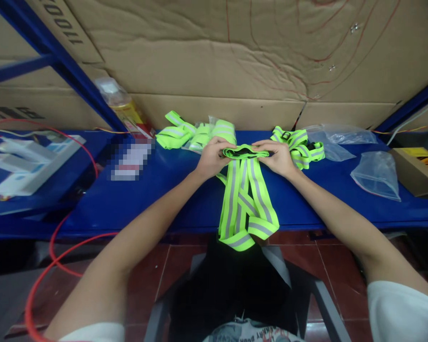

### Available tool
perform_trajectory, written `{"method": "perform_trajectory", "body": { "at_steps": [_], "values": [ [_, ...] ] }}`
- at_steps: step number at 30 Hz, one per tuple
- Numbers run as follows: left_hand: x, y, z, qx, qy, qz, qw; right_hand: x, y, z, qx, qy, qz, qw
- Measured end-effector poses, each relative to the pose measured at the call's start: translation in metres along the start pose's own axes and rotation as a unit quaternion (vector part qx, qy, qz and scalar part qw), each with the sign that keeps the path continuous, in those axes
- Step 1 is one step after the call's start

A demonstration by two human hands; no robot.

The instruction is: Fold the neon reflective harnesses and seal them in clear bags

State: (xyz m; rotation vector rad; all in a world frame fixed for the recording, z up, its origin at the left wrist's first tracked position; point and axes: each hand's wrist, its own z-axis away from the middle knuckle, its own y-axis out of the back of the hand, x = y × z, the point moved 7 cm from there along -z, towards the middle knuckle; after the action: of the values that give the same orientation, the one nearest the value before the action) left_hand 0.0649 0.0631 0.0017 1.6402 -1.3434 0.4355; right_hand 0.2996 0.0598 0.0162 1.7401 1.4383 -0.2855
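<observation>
Both left hand (pixel 211 159) and right hand (pixel 276 156) grip the top of the neon reflective vest (pixel 244 199).

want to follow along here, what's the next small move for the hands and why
Probably draw the reflective vest further onto the blue table. The left hand and right hand pinch its top end, but its lower loops hang past the table edge, while the folded vests behind lie compact.

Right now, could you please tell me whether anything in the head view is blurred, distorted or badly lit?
Head view: wide-angle distortion bows the blue bench; a pixelated patch sits left of the left hand; the reflective vest is sharp and evenly lit; the floor below is dim.
</observation>
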Motion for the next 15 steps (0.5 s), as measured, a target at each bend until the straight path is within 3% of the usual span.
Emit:
{"method": "perform_trajectory", "body": {
  "at_steps": [8, 12, 15],
  "values": [
    [0.026, 0.01, 0.004, -0.133, -0.023, -0.099, 0.986, -0.005, -0.012, 0.006, -0.096, 0.028, 0.09, 0.991],
    [0.019, 0.013, 0.004, -0.142, 0.05, -0.106, 0.983, -0.009, -0.012, 0.006, -0.161, 0.031, 0.089, 0.982],
    [0.01, 0.01, 0.003, -0.148, 0.052, -0.128, 0.979, -0.01, -0.008, 0.007, -0.201, 0.009, 0.06, 0.978]
  ]
}}
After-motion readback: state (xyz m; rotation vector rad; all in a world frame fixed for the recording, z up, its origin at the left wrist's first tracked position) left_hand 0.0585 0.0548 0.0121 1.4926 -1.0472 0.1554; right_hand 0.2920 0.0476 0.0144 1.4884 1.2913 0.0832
